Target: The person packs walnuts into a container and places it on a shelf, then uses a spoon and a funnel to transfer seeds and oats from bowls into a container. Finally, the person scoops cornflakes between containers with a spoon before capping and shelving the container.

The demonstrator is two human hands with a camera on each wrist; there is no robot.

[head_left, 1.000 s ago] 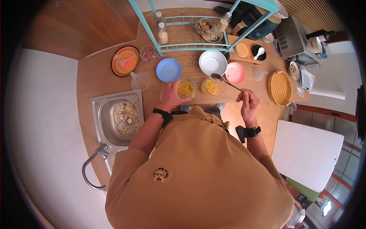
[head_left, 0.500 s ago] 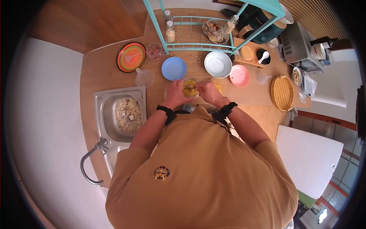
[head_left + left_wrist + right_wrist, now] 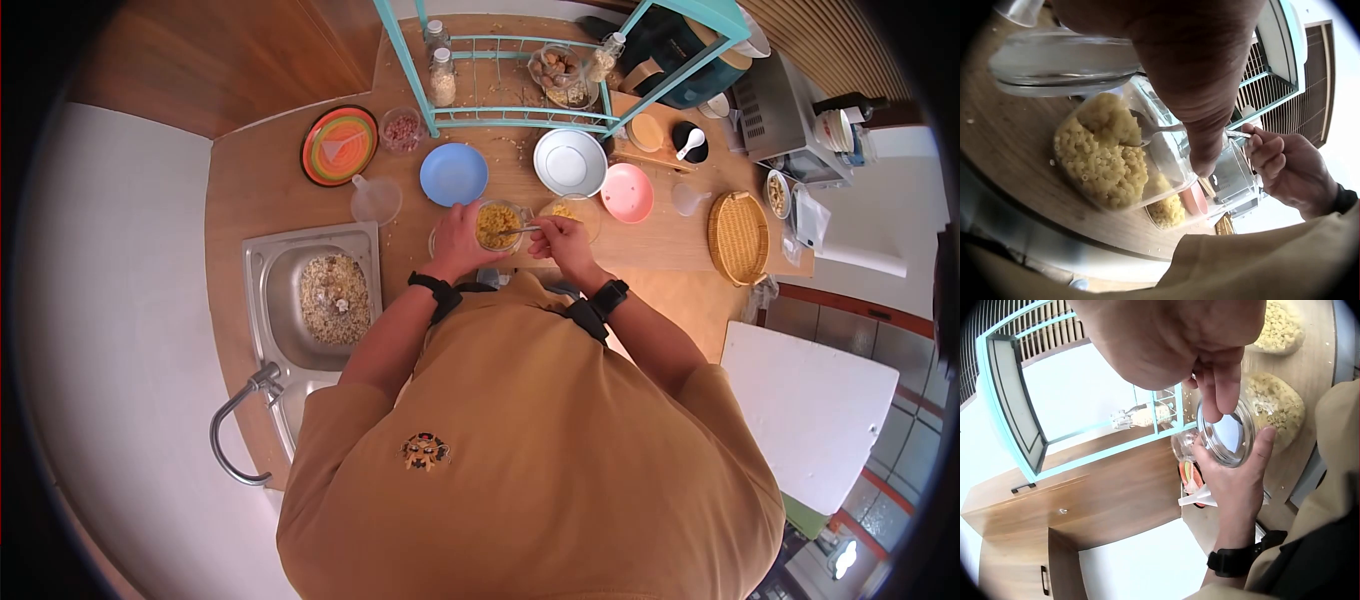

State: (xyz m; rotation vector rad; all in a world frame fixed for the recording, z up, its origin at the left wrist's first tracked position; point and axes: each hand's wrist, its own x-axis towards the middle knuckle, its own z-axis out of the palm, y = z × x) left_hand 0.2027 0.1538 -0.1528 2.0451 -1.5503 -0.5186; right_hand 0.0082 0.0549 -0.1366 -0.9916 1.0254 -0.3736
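Observation:
A clear glass jar of yellow macaroni (image 3: 497, 226) stands at the counter's front edge. My left hand (image 3: 457, 243) grips its side, thumb near the rim in the left wrist view. Pinched by its handle in my right hand (image 3: 562, 243) is a metal spoon (image 3: 518, 231), its bowl among the macaroni (image 3: 1107, 162) inside the jar. A second clear container of macaroni (image 3: 1167, 211) stands just right of the jar, partly behind my right hand in the head view. The right wrist view shows my left hand (image 3: 1238, 490) around the jar's glass rim (image 3: 1249, 440).
Behind the jars are a blue plate (image 3: 454, 175), a white bowl (image 3: 570, 163) and a pink bowl (image 3: 628, 193). A funnel (image 3: 376, 201) and a sink (image 3: 310, 235) lie left, a wicker basket (image 3: 738, 240) right. A turquoise rack (image 3: 520, 125) stands at the back.
My right hand has come left from beside the pink bowl, bringing the spoon into the jar. Since half a second ago it has drawn slightly right. My left hand keeps its grip.

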